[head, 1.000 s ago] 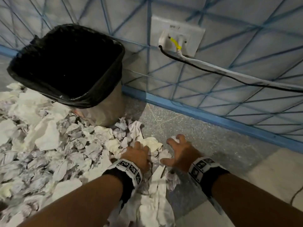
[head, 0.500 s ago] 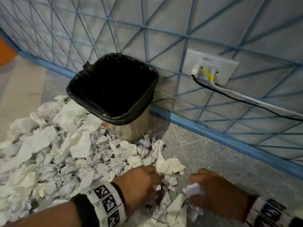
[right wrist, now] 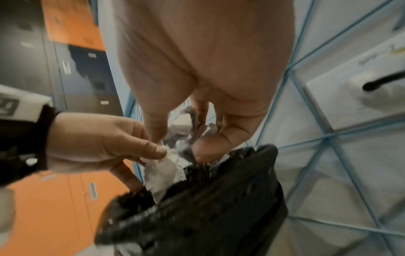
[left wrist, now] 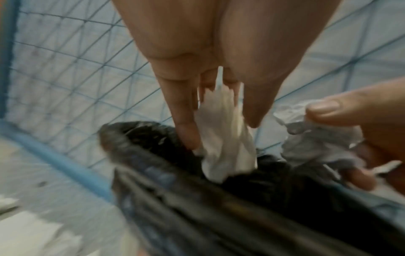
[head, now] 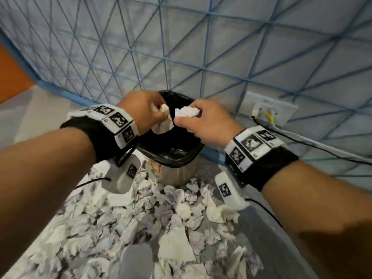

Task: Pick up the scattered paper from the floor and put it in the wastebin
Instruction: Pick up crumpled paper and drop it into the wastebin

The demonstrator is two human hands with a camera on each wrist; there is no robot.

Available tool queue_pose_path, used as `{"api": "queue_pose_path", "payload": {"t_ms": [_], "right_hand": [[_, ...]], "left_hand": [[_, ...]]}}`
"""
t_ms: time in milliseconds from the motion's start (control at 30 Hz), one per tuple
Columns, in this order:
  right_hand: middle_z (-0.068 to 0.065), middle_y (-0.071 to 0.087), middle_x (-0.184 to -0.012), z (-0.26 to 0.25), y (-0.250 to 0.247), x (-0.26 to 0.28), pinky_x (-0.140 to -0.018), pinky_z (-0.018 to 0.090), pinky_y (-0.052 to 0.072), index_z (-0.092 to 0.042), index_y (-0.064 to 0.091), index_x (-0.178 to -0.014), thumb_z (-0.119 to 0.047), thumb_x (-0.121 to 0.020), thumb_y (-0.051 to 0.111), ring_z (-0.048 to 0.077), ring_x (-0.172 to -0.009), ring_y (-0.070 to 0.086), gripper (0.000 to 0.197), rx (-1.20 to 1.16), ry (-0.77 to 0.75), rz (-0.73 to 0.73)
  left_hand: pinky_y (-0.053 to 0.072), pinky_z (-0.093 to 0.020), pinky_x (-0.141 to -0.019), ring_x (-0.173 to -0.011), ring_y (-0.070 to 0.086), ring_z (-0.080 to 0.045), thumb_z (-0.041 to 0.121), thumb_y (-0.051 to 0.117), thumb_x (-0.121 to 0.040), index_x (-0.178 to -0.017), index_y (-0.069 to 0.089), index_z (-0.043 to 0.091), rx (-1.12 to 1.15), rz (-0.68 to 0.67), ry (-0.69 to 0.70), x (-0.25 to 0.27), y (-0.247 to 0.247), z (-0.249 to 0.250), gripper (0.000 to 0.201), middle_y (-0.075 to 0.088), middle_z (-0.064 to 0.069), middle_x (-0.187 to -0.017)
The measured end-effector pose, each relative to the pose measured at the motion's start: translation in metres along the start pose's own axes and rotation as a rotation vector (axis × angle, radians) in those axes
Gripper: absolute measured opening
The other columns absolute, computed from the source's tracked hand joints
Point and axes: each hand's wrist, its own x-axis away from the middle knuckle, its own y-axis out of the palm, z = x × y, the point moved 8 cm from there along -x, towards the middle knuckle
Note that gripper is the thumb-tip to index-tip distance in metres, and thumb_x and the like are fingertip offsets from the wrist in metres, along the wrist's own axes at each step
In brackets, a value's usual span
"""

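Both hands hover side by side over the wastebin (head: 173, 156), a metal bin lined with a black bag (left wrist: 241, 207) (right wrist: 208, 216). My left hand (head: 159, 115) pinches a crumpled white paper (head: 163, 125) (left wrist: 223, 138) that hangs down into the bin's mouth. My right hand (head: 187, 119) grips a crumpled greyish paper ball (head: 187, 112) (right wrist: 186, 131) above the opening. In the left wrist view the right hand's paper (left wrist: 317, 138) shows beside my left fingers (left wrist: 186, 135). A heap of scattered crumpled paper (head: 141, 218) covers the floor in front of the bin.
A wall of pale panels with blue lines (head: 181, 47) stands right behind the bin. A wall socket (head: 267, 111) with a black cable (head: 322, 152) lies to the right. Bare grey floor (head: 261, 248) shows right of the paper heap.
Both hands rose from the paper heap on the floor, each with a crumpled paper in it, and now hold them over the bin's mouth. The head view tilted up toward the wall.
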Motion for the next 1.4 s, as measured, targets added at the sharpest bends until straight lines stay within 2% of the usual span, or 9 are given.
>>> {"api": "queue_pose_path", "payload": {"t_ms": [133, 267, 400, 567, 700, 933, 1167, 1267, 1400], "right_hand": [[0.0, 0.06, -0.122, 0.008, 0.001, 0.009, -0.091, 0.031, 0.047, -0.022, 0.052, -0.126, -0.057, -0.072, 0.069, 0.018, -0.111, 0.057, 0.067, 0.228, 0.043, -0.053], [-0.008, 0.063, -0.092, 0.026, -0.043, 0.069, -0.073, 0.018, 0.043, -0.021, 0.063, -0.104, -0.04, -0.08, 0.069, 0.003, -0.08, 0.058, 0.031, 0.235, -0.091, 0.13], [-0.003, 0.062, -0.098, 0.14, -0.018, 0.135, -0.077, 0.027, 0.048, -0.024, 0.062, -0.104, -0.036, -0.082, 0.067, 0.009, -0.078, 0.056, 0.025, 0.384, 0.199, -0.239], [0.007, 0.033, -0.136, 0.233, 0.064, 0.172, -0.1, 0.036, 0.044, -0.035, 0.031, -0.14, -0.048, -0.073, 0.069, 0.03, -0.119, 0.049, 0.078, 0.538, 0.291, -0.63], [0.013, 0.022, -0.146, 0.256, 0.114, 0.175, -0.101, 0.039, 0.042, -0.029, 0.03, -0.141, -0.048, -0.078, 0.064, 0.037, -0.124, 0.045, 0.073, 0.61, 0.317, -0.706], [0.013, 0.036, -0.131, 0.267, 0.122, 0.199, -0.095, 0.037, 0.043, -0.014, 0.047, -0.124, -0.026, -0.088, 0.056, 0.035, -0.113, 0.052, 0.038, 0.666, 0.237, -0.721], [0.001, 0.054, -0.114, 0.221, 0.084, 0.203, -0.089, 0.026, 0.042, -0.026, 0.059, -0.108, -0.04, -0.077, 0.064, 0.02, -0.106, 0.054, 0.035, 0.475, 0.126, -0.732], [-0.015, 0.053, -0.105, 0.166, 0.042, 0.2, -0.085, 0.023, 0.042, -0.037, 0.056, -0.106, -0.052, -0.073, 0.066, 0.003, -0.096, 0.051, 0.038, 0.362, 0.033, -0.721], [-0.019, 0.057, -0.095, 0.065, -0.027, 0.169, -0.069, 0.018, 0.047, -0.044, 0.056, -0.102, -0.063, -0.069, 0.066, 0.001, -0.081, 0.057, 0.039, 0.335, -0.039, -0.605]], "left_hand": [[0.045, -0.039, -0.096, -0.114, 0.057, -0.033, 0.043, 0.064, -0.081, -0.123, 0.057, 0.02, 0.066, 0.163, -0.125, 0.0, -0.015, -0.026, 0.048, 0.061, -0.014, -0.123], [0.045, -0.036, -0.081, -0.093, 0.06, -0.029, 0.041, 0.053, -0.083, -0.102, 0.065, 0.017, 0.12, 0.344, 0.237, 0.048, -0.037, 0.034, 0.033, 0.065, -0.01, -0.098], [0.05, -0.033, -0.068, -0.078, 0.061, -0.021, 0.045, 0.042, -0.086, -0.09, 0.06, 0.024, 0.047, -0.13, 0.53, 0.117, 0.067, 0.087, 0.028, 0.06, 0.003, -0.086], [0.048, -0.041, -0.09, -0.115, 0.051, -0.032, 0.041, 0.048, -0.089, -0.13, 0.043, 0.023, -0.235, -0.833, 0.39, 0.193, 0.238, 0.08, 0.045, 0.045, -0.006, -0.129], [0.046, -0.049, -0.091, -0.123, 0.038, -0.038, 0.035, 0.043, -0.094, -0.134, 0.038, 0.022, -0.198, -0.882, 0.245, 0.227, 0.307, 0.08, 0.042, 0.036, -0.012, -0.136], [0.045, -0.044, -0.095, -0.125, 0.036, -0.033, 0.038, 0.041, -0.096, -0.127, 0.046, 0.017, -0.218, -0.756, 0.2, 0.227, 0.337, 0.057, 0.038, 0.035, -0.007, -0.139], [0.046, -0.035, -0.088, -0.111, 0.055, -0.032, 0.022, 0.048, -0.091, -0.121, 0.055, 0.016, -0.158, -0.823, 0.302, 0.213, 0.284, 0.062, 0.032, 0.051, -0.011, -0.123], [0.047, -0.036, -0.085, -0.107, 0.055, -0.029, 0.027, 0.046, -0.091, -0.113, 0.054, 0.019, -0.121, -0.825, 0.496, 0.213, 0.214, 0.078, 0.025, 0.051, -0.006, -0.116], [0.051, -0.025, -0.08, -0.095, 0.056, -0.002, 0.042, 0.05, -0.088, -0.104, 0.049, 0.04, 0.002, -0.559, 0.628, 0.188, 0.061, 0.092, 0.016, 0.045, 0.018, -0.112]]}}
